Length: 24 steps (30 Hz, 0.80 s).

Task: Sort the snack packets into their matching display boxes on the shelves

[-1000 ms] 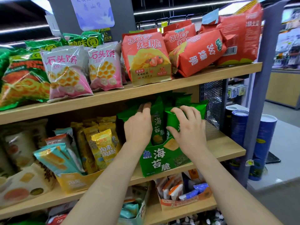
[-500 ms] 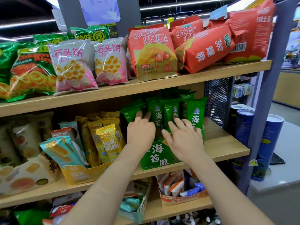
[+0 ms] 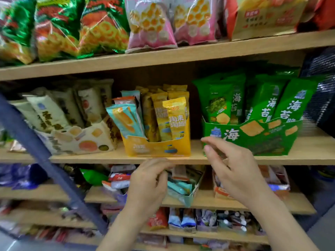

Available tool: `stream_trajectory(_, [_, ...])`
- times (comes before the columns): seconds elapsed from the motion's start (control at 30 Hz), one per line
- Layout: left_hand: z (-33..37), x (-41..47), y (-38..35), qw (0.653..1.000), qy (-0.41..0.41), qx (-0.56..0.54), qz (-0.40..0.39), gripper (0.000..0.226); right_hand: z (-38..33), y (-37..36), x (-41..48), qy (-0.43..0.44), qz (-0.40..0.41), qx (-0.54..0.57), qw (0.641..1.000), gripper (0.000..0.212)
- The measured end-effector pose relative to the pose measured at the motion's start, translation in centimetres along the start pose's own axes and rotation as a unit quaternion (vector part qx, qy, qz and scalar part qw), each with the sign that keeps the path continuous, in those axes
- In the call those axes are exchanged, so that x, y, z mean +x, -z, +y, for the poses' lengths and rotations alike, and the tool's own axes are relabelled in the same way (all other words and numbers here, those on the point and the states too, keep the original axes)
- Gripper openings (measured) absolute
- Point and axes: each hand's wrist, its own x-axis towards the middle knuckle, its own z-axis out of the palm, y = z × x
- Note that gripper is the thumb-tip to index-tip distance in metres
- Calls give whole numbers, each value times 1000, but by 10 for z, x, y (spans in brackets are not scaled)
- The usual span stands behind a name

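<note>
A green display box (image 3: 253, 140) on the middle shelf holds several upright green seaweed packets (image 3: 264, 104). To its left a yellow display box (image 3: 155, 147) holds yellow packets (image 3: 176, 116), plus two teal packets (image 3: 125, 118) leaning at its left end. My right hand (image 3: 233, 169) hovers in front of the green box's lower left corner, fingers spread and empty. My left hand (image 3: 150, 183) is lower, in front of the shelf edge below the yellow box, fingers loosely curled with nothing in them. Behind it a teal box (image 3: 190, 196) of teal packets sits on the lower shelf.
A cream display box (image 3: 81, 140) with cream packets stands left of the yellow one. Large bags (image 3: 150, 22) fill the top shelf. A grey slanted post (image 3: 41, 156) crosses the left side. Mixed small packets (image 3: 181, 218) crowd the lower shelves. Black mesh (image 3: 320, 91) closes the right end.
Both hands have come off the green seaweed packets and dropped down and back, now empty in front of the shelf edge. The view has swung left and downward.
</note>
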Motion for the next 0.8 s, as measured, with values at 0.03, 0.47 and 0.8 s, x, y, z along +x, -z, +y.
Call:
stream_trajectory(0.03, [-17,-18,7,999,39,5,-14,29,-3,-13,-4,-8,-30,17,999,48])
stream_trajectory(0.47, [-236,-102,89,946,303,108,-45,64,-23,-260,-45,-116,-283,-20,952,56])
stream_trajectory(0.8, [-315,-44,84,923,239,202,-225,60,-52,-364,-17,-183,-298,-198,916,73])
